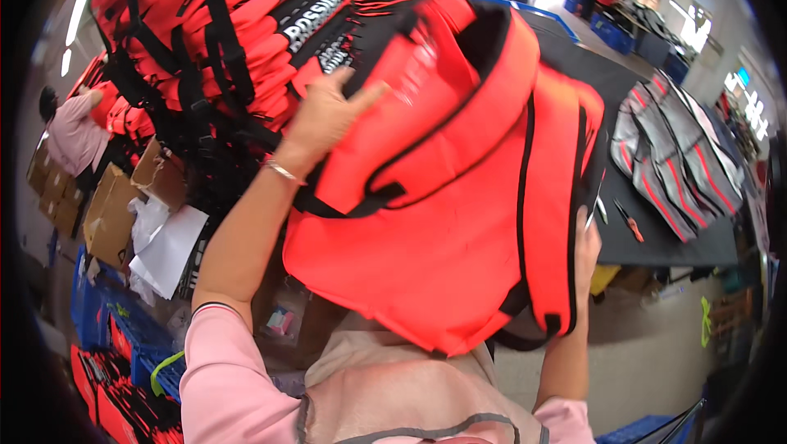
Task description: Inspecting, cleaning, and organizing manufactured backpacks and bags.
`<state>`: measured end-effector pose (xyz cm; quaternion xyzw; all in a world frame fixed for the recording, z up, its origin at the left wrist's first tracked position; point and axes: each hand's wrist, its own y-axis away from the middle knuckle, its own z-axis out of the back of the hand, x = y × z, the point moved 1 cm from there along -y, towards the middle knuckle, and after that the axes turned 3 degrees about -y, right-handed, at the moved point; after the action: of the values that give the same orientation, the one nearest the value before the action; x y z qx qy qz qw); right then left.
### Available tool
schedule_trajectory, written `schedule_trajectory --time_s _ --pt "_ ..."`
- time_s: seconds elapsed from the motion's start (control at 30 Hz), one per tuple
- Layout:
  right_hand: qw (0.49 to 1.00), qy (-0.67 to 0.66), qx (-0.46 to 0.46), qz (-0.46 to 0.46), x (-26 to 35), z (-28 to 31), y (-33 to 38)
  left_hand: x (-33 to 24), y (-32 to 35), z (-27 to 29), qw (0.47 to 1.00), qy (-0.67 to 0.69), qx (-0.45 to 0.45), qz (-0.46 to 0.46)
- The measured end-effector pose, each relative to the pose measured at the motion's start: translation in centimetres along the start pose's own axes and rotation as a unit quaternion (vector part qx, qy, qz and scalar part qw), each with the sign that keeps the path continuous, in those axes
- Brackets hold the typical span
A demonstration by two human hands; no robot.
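A bright red backpack with black trim is tilted in front of my body, its strap side facing me. Two wide padded straps lie across it, and its top bulges near a dark gap. My left hand is open at the upper left of the bag, thumb and fingers spread against the red fabric. At the right edge my right hand is closed on the bag's side. Most of its fingers are hidden behind the bag, and a thin pale object shows beside the thumb.
A tall stack of red backpacks with black straps rises at left. On the black table lie red-handled snips, a small white tool and a grey backpack. Cardboard boxes and blue crates stand left; a person works behind.
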<state>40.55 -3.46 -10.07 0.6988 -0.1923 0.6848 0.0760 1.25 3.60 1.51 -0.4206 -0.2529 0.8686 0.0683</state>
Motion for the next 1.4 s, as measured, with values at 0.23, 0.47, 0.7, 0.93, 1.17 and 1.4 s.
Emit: schedule_trajectory --time_s 0.23,0.47,0.7,0.93,1.17,1.4 --pt "0.961 -0.058 -0.023 0.269 10.9 0.7 -2.9 -3.0 0.4 4.4 0.969 0.206 -0.138 -0.013" --pt "0.954 -0.216 0.035 0.206 14.7 -0.8 -5.9 0.8 -0.5 3.4 0.94 0.303 -0.158 0.003" --pt "0.964 -0.17 0.088 0.183 17.8 -1.5 -5.1 -3.5 0.7 4.8 0.862 0.504 0.004 0.048" --pt "0.969 -0.019 0.053 0.241 15.9 0.2 -7.0 -1.9 0.3 5.1 0.871 0.476 -0.017 0.118" --pt "0.969 -0.088 0.173 0.151 13.1 1.6 -7.7 3.6 0.8 4.3 0.867 0.475 0.051 0.14" --pt "0.979 -0.113 0.15 0.085 9.8 2.5 -11.6 3.3 -2.9 1.6 0.872 0.451 0.061 0.178"
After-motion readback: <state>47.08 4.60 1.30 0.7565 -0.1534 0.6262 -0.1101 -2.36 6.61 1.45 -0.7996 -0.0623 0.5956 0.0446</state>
